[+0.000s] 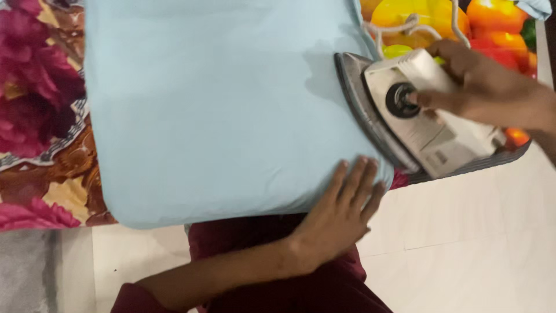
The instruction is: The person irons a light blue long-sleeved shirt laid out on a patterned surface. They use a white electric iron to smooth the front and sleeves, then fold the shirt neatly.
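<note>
A pale blue cloth (pixel 220 104) lies spread flat over a patterned surface and fills most of the head view. My left hand (pixel 341 211) rests flat on the cloth's near right corner, fingers apart, pressing it down. My right hand (pixel 475 87) grips the handle of a white electric iron (pixel 417 116) with a grey soleplate. The iron is tilted on its side at the cloth's right edge, its tip pointing toward the cloth. A white cord (pixel 405 26) runs from the iron toward the top of the view.
A floral red and brown cover (pixel 40 116) shows left of the cloth. A fruit-print sheet (pixel 498 23) lies at the top right. White floor tiles (pixel 463 243) are at the lower right. My dark red clothing (pixel 278 272) sits below the cloth.
</note>
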